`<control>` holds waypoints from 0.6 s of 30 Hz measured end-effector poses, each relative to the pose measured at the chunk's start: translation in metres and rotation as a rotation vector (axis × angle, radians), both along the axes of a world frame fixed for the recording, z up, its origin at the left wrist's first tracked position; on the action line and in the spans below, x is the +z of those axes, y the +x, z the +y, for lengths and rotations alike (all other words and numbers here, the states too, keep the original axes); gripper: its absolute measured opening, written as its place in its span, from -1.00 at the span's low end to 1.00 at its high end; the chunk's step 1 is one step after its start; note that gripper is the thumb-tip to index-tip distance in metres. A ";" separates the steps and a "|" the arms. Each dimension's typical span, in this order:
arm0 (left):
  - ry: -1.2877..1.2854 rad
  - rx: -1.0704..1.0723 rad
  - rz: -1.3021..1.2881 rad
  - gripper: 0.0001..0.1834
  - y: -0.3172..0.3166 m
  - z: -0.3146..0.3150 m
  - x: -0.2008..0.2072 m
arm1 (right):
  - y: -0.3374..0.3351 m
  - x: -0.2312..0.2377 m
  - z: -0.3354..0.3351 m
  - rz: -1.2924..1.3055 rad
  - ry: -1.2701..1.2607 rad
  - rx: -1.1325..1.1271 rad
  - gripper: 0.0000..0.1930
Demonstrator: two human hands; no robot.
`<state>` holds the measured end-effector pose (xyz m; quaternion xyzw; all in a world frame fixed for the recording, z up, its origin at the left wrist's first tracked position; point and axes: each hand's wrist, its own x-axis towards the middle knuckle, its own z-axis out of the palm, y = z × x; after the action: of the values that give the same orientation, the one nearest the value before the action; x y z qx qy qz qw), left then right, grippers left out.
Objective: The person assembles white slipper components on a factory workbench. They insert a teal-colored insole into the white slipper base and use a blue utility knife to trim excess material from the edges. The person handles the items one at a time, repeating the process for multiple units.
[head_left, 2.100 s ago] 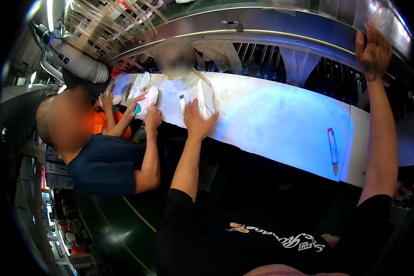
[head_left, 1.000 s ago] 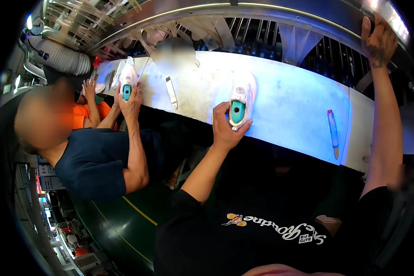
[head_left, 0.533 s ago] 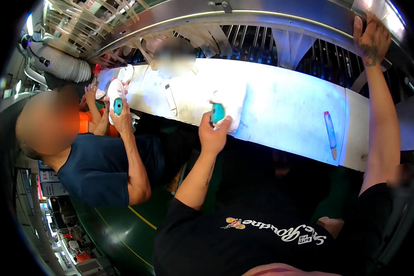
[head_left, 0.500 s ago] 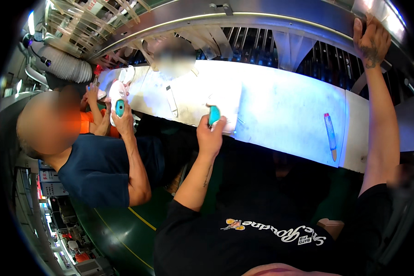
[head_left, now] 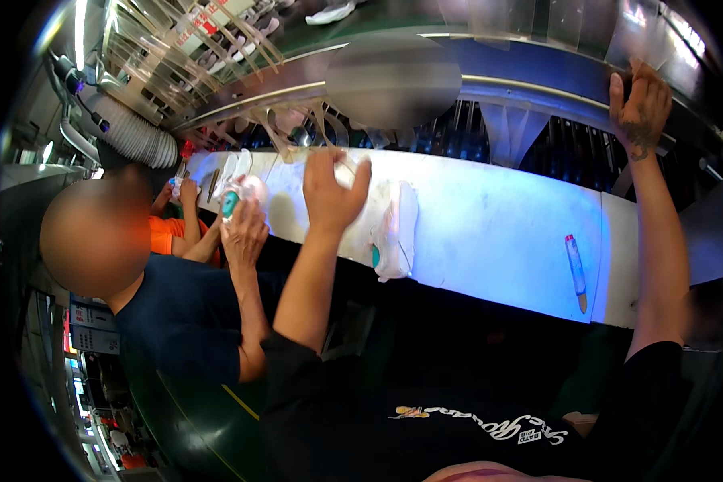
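Note:
My left hand (head_left: 333,197) is raised over the far part of the white worktop (head_left: 490,217), its thumb spread from the fingers and nothing clearly held. A small pale shape shows beyond the gap, too blurred to name. Right of that wrist, near the front edge, lies a white shoe (head_left: 394,233) with a teal shoe last (head_left: 375,256) showing at its near end. Stretched out to the far right, my right hand (head_left: 641,112) rests on the metal frame (head_left: 538,92) with its fingers extended.
A slim bluish tool (head_left: 576,273) with a red end and tan tip lies at the worktop's right. On my left, a co-worker in dark blue (head_left: 193,313) holds another white shoe (head_left: 253,191) with a teal last. Behind the worktop stand rollers and clear hanging strips (head_left: 506,136).
My left hand has let go of the shoe's teal last and moved left and farther away. The pale strip on the worktop is now out of sight. My right hand stays at the frame.

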<state>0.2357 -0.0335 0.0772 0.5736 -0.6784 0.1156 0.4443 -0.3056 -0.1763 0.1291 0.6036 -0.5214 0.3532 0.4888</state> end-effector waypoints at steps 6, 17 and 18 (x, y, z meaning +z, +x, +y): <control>-0.277 0.093 -0.277 -0.54 0.025 -0.200 0.116 | 0.005 -0.003 0.000 -0.032 -0.034 0.061 -0.47; 0.288 0.297 -0.139 -0.46 0.059 -0.245 0.142 | 0.019 -0.008 0.000 -0.096 -0.003 0.086 -0.45; 0.127 0.118 -0.034 -0.54 0.045 -0.225 0.135 | 0.018 -0.011 0.000 -0.098 0.009 0.074 -0.45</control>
<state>0.2808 -0.2588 0.2119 0.6376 -0.6569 0.1078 0.3878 -0.2876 -0.1764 0.1182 0.6068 -0.5235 0.3978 0.4467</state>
